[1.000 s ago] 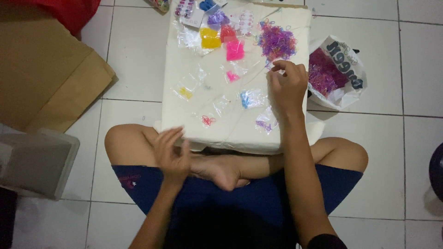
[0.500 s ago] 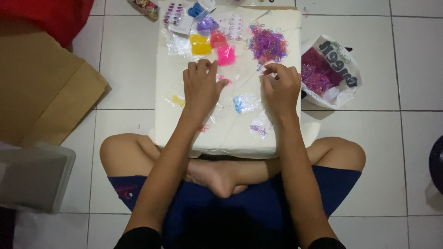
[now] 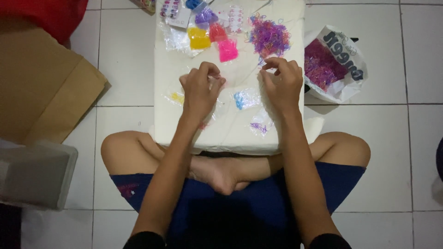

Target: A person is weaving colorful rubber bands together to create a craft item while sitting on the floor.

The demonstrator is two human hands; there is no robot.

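Both hands (image 3: 200, 90) (image 3: 281, 83) amid small bead bags (image 3: 247, 98), perhaps pinching one.

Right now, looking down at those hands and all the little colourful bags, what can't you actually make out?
Head view only:
- What the left hand pinches: hidden by its own curled fingers.
- What the right hand holds: too small to tell.
- The small clear bag with blue bits: pieces too blurred to identify.
- The packets along the top edge: cut off by the frame.
- The white bag of purple bits: its depth is hidden by its folded rim.
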